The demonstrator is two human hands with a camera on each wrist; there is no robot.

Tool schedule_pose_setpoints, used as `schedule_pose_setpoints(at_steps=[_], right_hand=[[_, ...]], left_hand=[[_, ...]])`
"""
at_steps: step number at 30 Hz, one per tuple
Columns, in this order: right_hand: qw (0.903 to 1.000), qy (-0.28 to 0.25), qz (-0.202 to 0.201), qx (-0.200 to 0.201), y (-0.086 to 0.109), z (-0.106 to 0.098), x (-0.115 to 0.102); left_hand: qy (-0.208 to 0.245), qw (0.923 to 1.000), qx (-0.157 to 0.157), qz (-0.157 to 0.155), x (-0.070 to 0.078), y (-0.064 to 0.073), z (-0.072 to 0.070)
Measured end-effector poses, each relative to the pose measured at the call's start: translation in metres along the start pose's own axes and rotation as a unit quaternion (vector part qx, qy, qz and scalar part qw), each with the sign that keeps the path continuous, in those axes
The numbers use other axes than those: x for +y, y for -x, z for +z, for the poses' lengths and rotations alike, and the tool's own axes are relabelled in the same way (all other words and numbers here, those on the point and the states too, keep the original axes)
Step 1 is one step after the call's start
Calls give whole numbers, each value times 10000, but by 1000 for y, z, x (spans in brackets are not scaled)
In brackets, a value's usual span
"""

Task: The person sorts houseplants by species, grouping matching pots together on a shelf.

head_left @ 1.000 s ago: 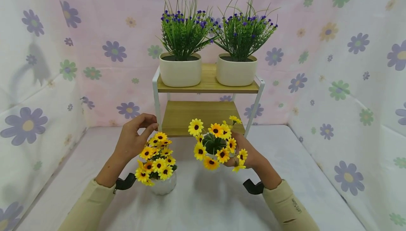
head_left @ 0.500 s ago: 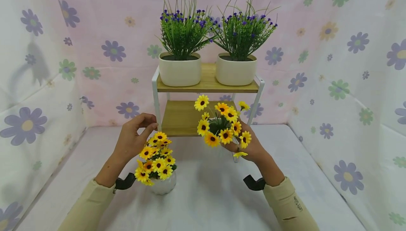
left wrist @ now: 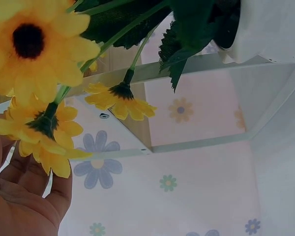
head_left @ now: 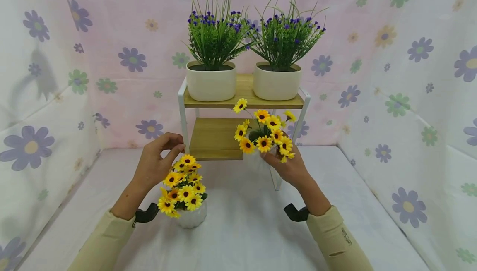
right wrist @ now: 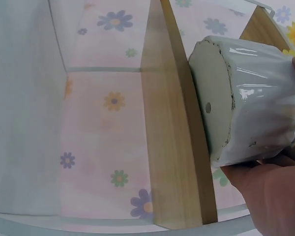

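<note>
My right hand [head_left: 292, 165] grips a glossy white flowerpot [right wrist: 260, 98] of yellow artificial daisies [head_left: 263, 143] by its upper part. In the right wrist view the pot's flat base, with a small drain hole, is right at the front edge of the lower wooden shelf board [right wrist: 179, 137]. My left hand [head_left: 156, 161] is raised beside the rack's left post, fingers loosely curled and holding nothing. Just right of and below it, a second white flowerpot [head_left: 191, 217] with yellow daisies [head_left: 186, 190] stands on the white table.
A white-framed two-tier rack [head_left: 181, 113] stands at the back. On its upper board are two cream planters, the left planter [head_left: 211, 84] and the right planter [head_left: 277, 82], with tall grass and purple flowers. Floral-print cloth [head_left: 402, 109] encloses the table [head_left: 238, 238].
My right hand has carried the flowerpot up and forward, from in front of the rack to the lower board's edge. My left hand has stayed in place.
</note>
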State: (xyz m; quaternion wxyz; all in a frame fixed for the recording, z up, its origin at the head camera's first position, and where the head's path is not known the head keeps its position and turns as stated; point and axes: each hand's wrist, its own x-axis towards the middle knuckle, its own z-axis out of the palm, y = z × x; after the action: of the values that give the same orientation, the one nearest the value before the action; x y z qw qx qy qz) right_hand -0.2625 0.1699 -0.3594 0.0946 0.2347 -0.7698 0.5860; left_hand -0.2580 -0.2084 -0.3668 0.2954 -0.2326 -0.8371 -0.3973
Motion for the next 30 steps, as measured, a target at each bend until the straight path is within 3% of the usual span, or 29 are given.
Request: schedule_pose_setpoints(at_steps=[10, 23, 27, 30], right_hand=[[9995, 245, 52, 190, -4, -1, 6], [9938, 542, -963, 136, -2, 2, 7], [9912, 625, -1158, 129, -2, 3, 6], [9913, 728, -1077, 215, -1, 4, 4]], left_hand=[[38, 9999, 39, 99, -2, -2, 0], [59, 9999, 42, 75, -1, -1, 1], [36, 10000, 30, 67, -1, -1, 1], [22, 10000, 23, 72, -1, -1, 1]])
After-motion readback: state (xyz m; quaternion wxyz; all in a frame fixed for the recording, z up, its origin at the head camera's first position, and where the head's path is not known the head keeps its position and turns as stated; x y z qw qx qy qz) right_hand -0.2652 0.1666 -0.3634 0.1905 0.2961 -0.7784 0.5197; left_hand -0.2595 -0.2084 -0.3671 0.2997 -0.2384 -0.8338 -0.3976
